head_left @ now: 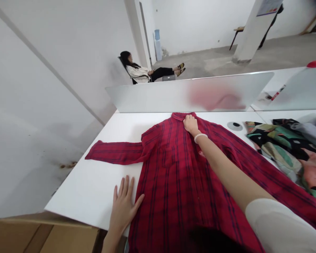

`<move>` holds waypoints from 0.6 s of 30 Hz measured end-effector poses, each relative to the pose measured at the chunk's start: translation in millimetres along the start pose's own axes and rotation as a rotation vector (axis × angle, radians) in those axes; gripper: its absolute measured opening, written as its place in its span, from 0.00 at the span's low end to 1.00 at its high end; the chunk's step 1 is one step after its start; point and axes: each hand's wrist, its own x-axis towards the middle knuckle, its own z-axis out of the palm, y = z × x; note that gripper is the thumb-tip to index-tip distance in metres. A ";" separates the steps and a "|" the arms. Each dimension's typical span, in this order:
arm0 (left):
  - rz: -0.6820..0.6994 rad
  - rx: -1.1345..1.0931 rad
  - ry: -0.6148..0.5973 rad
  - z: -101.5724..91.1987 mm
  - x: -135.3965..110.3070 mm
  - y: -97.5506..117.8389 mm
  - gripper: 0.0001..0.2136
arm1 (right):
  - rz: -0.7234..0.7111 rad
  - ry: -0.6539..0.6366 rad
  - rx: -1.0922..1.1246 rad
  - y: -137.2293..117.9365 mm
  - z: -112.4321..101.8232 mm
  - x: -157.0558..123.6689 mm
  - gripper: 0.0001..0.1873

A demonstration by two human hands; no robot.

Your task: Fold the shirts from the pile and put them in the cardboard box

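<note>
A red plaid shirt [171, 175] with dark stripes lies front up on the white table [116, 126], its collar toward the far edge. One sleeve stretches out to the left; the other runs down to the right. My right hand [190, 124] is closed at the front just below the collar, its fingertips curled out of sight against the fabric. A beaded bracelet circles that wrist. Flat on the table beside the shirt's left edge rests my left hand [125, 203], fingers spread, the thumb touching the cloth.
Patterned clothes [287, 147] are heaped at the right, near a round cable grommet [235, 125]. A frosted divider [158, 98] lines the table's far edge. At lower left stands a cardboard box [68, 235]. Beyond the divider a person [139, 72] sits in a chair.
</note>
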 end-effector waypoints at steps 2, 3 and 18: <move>0.007 0.016 -0.002 -3.3 1.6 2.5 0.33 | -0.003 0.004 0.019 -1.9 -0.8 -1.0 0.16; 0.004 0.018 -0.005 -5.2 1.9 3.5 0.32 | -0.001 0.007 0.031 -3.4 -1.4 -2.3 0.16; -0.088 -0.064 -0.046 -16.0 6.2 12.0 0.31 | -0.292 -0.273 0.242 36.4 -77.4 -100.9 0.23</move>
